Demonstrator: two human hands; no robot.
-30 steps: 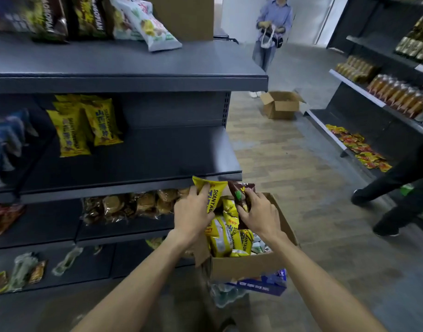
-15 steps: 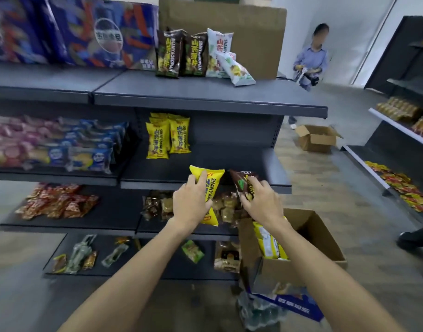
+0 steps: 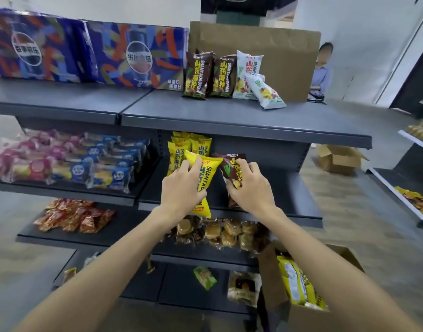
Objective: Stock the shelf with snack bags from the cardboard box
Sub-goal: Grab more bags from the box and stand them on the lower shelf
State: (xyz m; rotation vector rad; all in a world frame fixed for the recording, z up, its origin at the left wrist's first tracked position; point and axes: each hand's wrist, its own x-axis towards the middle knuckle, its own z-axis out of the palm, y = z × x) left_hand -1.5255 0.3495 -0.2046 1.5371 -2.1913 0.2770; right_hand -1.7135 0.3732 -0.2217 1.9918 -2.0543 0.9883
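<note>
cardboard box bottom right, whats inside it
The cardboard box holds yellow snack bags standing on edge against its near wall. The right forearm crosses over the opening and the frame cuts off the box's lower part, so the rest of its contents cannot be seen.

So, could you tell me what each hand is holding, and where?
The left hand grips a yellow snack bag around its middle; the right hand grips a brown snack bag around its lower half.
</note>
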